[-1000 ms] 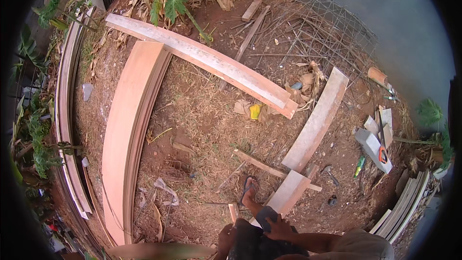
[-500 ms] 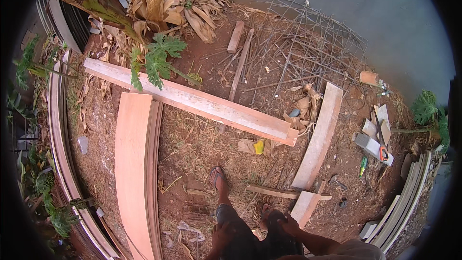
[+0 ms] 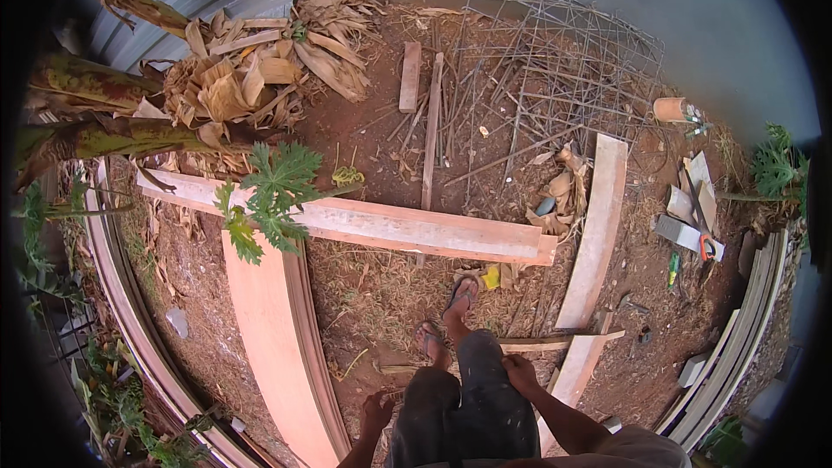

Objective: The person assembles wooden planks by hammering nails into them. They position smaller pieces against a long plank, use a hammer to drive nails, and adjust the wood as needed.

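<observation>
Beside my left thigh hangs my left hand [image 3: 376, 412], open with loosely bent fingers and holding nothing I can see. It is nearest the right edge of a stack of long plywood strips [image 3: 276, 329]. My right hand [image 3: 520, 374] rests on my right thigh, also open with nothing visible in it. To its right a short plank [image 3: 579, 366] and a thin wooden stick [image 3: 555, 343] lie on the ground. Ahead of my feet a long plank assembly [image 3: 407, 231] lies crosswise, and another board [image 3: 596, 225] runs away from me at the right.
Rusty wire mesh [image 3: 563, 61] spreads by the grey wall. At the right lie a handsaw [image 3: 695, 199], a pale block [image 3: 685, 236], a green tool [image 3: 673, 269] and a hammer [image 3: 633, 304]. Long boards are stacked at both sides. Banana stems [image 3: 95, 87] and leaves [image 3: 279, 195] overhang the left.
My right foot has stepped forward, close to the crosswise plank. The left hand has come off my thigh to its left; the right hand stays on my thigh. The view has shifted.
</observation>
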The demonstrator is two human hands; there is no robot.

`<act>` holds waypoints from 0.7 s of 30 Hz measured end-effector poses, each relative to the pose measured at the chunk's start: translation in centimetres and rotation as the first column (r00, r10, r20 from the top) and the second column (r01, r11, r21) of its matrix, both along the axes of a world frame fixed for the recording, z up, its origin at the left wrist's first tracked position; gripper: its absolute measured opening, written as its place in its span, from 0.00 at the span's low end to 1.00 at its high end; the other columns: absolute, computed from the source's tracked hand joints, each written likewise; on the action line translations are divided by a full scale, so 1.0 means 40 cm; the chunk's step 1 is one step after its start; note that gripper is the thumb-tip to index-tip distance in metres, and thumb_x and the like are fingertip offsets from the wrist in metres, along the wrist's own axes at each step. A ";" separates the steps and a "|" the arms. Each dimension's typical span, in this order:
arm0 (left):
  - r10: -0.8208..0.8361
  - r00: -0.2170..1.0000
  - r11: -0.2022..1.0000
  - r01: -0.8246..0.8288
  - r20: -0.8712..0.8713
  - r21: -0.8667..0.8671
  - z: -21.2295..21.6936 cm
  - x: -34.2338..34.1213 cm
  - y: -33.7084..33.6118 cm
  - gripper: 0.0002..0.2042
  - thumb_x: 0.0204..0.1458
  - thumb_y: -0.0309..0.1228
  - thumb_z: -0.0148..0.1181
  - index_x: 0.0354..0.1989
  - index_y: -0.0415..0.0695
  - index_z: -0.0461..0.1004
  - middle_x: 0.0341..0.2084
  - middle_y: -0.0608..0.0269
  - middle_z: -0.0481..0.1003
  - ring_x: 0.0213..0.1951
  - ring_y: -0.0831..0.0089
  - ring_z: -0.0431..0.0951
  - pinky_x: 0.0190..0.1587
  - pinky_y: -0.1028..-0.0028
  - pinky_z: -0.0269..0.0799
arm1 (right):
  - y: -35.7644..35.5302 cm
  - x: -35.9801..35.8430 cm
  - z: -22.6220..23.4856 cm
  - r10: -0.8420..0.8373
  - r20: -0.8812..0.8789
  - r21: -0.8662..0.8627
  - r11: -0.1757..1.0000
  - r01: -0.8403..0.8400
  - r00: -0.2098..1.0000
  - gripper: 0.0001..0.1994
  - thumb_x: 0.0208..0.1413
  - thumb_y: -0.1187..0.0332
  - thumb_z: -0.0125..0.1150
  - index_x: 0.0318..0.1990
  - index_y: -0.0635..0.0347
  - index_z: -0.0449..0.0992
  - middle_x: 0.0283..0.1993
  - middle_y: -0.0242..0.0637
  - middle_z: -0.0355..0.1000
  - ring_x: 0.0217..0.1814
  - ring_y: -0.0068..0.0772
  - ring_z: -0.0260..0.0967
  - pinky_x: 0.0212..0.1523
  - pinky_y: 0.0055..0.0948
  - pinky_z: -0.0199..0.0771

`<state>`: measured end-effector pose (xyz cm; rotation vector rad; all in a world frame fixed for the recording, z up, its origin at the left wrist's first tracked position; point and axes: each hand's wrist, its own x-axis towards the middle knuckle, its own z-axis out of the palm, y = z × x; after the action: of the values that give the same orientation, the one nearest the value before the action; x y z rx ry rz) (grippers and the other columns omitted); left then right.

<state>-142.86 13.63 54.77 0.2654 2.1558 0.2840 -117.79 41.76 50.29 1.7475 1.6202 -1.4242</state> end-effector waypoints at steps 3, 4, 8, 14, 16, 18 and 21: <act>-0.059 0.995 0.987 0.072 -0.086 0.144 0.019 -0.132 0.196 0.21 0.51 0.39 0.63 0.52 0.41 0.75 0.49 0.43 0.75 0.54 0.47 0.74 0.56 0.57 0.69 | 0.007 -0.011 -0.027 0.033 0.079 -0.026 0.999 -0.031 0.996 0.21 0.57 0.52 0.53 0.44 0.60 0.81 0.43 0.51 0.78 0.48 0.52 0.75 0.53 0.44 0.71; -0.047 0.991 0.971 0.075 -0.127 0.227 0.020 -0.191 0.290 0.21 0.50 0.37 0.64 0.51 0.41 0.75 0.49 0.43 0.74 0.54 0.47 0.73 0.57 0.57 0.69 | 0.014 -0.013 -0.046 0.031 0.129 -0.050 0.998 -0.024 0.991 0.22 0.56 0.50 0.54 0.44 0.59 0.81 0.43 0.51 0.78 0.47 0.54 0.76 0.52 0.46 0.72; 0.089 0.968 0.900 0.022 -0.234 0.435 0.056 -0.382 0.635 0.16 0.49 0.27 0.64 0.47 0.36 0.76 0.43 0.45 0.77 0.46 0.55 0.79 0.48 0.63 0.75 | 0.074 -0.013 -0.082 -0.063 0.136 -0.090 0.993 0.076 0.989 0.19 0.56 0.54 0.53 0.43 0.60 0.81 0.43 0.50 0.78 0.48 0.54 0.75 0.51 0.47 0.73; 0.276 0.941 0.731 -0.337 0.195 0.593 0.022 -0.677 1.108 0.08 0.57 0.28 0.60 0.37 0.35 0.78 0.26 0.58 0.81 0.29 0.74 0.80 0.35 0.77 0.73 | 0.161 -0.092 -0.039 -0.015 -0.050 0.073 0.997 0.019 0.999 0.16 0.59 0.56 0.55 0.40 0.60 0.78 0.44 0.49 0.77 0.48 0.52 0.74 0.48 0.45 0.74; 0.264 0.956 0.753 -0.286 0.127 0.592 -0.005 -0.757 1.232 0.11 0.56 0.33 0.61 0.37 0.36 0.79 0.25 0.56 0.80 0.29 0.72 0.81 0.35 0.73 0.74 | 0.182 -0.155 -0.040 -0.127 0.061 -0.030 0.991 0.129 0.990 0.16 0.59 0.55 0.55 0.41 0.60 0.78 0.45 0.49 0.76 0.49 0.51 0.74 0.48 0.45 0.74; 0.010 0.980 0.840 0.098 -0.196 0.534 -0.053 -0.834 1.328 0.12 0.54 0.36 0.63 0.37 0.37 0.80 0.25 0.54 0.80 0.30 0.69 0.81 0.36 0.68 0.75 | 0.199 -0.215 -0.041 -0.116 0.137 -0.059 0.990 0.125 0.984 0.17 0.59 0.55 0.55 0.41 0.60 0.78 0.44 0.49 0.77 0.48 0.51 0.74 0.48 0.45 0.73; -0.187 0.954 0.889 0.266 -0.234 0.374 -0.211 -0.949 1.436 0.13 0.53 0.35 0.63 0.39 0.38 0.80 0.29 0.50 0.81 0.33 0.64 0.83 0.37 0.65 0.76 | 0.222 -0.291 -0.028 -0.226 0.148 -0.005 0.973 0.229 0.963 0.15 0.60 0.56 0.55 0.41 0.60 0.78 0.39 0.49 0.78 0.46 0.53 0.75 0.47 0.44 0.73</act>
<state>-180.83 71.06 46.35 0.8073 2.2122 0.5872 -129.42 50.65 49.17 2.0278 1.3586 -1.3669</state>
